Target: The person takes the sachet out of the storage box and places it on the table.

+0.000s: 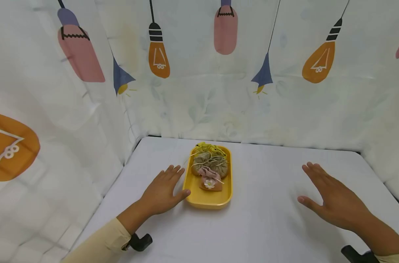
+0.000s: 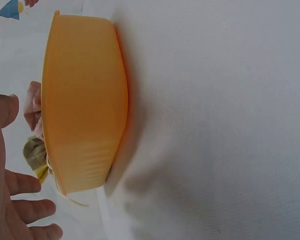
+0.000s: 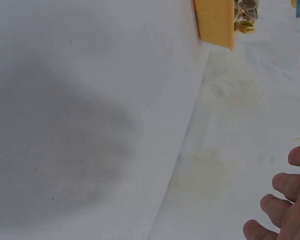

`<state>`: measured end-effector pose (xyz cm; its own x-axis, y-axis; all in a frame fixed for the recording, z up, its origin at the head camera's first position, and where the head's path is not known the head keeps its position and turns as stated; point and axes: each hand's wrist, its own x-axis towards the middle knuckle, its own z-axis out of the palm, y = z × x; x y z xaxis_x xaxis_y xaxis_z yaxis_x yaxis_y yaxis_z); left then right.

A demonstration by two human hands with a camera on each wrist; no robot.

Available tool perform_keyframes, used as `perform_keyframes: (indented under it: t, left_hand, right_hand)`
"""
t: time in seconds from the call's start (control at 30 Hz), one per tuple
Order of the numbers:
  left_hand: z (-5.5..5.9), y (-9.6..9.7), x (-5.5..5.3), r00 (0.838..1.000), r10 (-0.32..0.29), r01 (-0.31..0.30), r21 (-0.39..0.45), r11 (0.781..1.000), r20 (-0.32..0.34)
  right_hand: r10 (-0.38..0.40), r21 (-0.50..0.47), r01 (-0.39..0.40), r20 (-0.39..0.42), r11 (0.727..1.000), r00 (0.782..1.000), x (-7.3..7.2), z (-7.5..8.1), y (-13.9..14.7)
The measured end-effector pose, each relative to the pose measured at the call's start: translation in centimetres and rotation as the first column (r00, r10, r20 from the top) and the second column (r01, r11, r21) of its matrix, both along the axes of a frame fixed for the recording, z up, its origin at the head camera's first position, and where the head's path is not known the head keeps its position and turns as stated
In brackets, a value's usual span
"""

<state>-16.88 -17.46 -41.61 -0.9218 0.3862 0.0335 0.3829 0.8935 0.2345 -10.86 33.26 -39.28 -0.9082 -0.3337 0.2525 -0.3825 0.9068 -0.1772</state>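
Note:
A yellow plastic tray [image 1: 199, 197] stands on the white table, holding several small drawstring pouches. At its front lies a pink and brown pouch [image 1: 210, 180] with a white flower. Behind that are greenish-brown pouches [image 1: 218, 165], and yellow netting [image 1: 207, 147] shows at the far end. My left hand [image 1: 163, 193] hovers at the tray's left side, fingers straight and thumb near the rim; whether it touches cannot be told. Off to the right, my right hand [image 1: 337, 201] is held above the table with straight fingers, holding nothing. The left wrist view shows the tray's side wall [image 2: 85, 100] close to the left hand.
The white tabletop [image 1: 262, 212] extends on both sides of the tray. Fabric curtains [image 1: 199, 102] printed with lamps and bulbs hang behind and to the left of it. A black wrist mount [image 1: 141, 242] sits below the left sleeve.

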Motion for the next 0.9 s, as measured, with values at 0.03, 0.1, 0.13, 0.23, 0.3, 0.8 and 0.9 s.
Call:
perform_keyframes:
  t: [0.03, 0.1, 0.13, 0.23, 0.3, 0.8, 0.9]
  left_hand:
    - [-0.1, 0.0, 0.0, 1.0, 0.005, -0.005, 0.008, 1.0, 0.003]
    - [-0.4, 0.0, -0.1, 1.0, 0.014, -0.014, 0.021, 1.0, 0.006]
    - [-0.5, 0.0, -0.1, 1.0, 0.018, -0.018, 0.025, 1.0, 0.006]
    - [-0.7, 0.1, -0.2, 1.0, 0.029, -0.029, 0.033, 0.999, 0.009]
    - [-0.9, 0.2, -0.3, 0.999, 0.039, -0.04, 0.036, 0.999, 0.013]
    - [-1.2, 1.0, -1.0, 0.987, 0.103, -0.117, 0.113, 0.987, 0.123]
    - [-1.2, 1.1, -1.2, 0.984, 0.105, -0.123, 0.126, 0.984, 0.141]
  right_hand:
    - [-0.006, -0.008, 0.006, 0.004, 1.0, 1.0, -0.1, 0.0, -0.1]
    - [-0.01, -0.018, 0.011, 0.016, 1.0, 1.0, -0.1, 0.1, -0.4]
    - [-0.012, -0.019, 0.012, 0.021, 1.0, 1.0, -0.2, 0.2, -0.6]
    - [-0.009, -0.015, 0.009, 0.034, 1.0, 0.999, -0.3, 0.2, -0.9]
    - [-0.003, -0.008, 0.003, 0.038, 1.0, 0.999, -0.4, 0.2, -1.1]
    - [0.015, -0.029, -0.014, 0.027, 0.999, 1.0, -1.4, -0.2, -2.6]
    - [0.024, -0.037, -0.023, 0.022, 0.999, 0.999, -1.6, -0.3, -3.0]
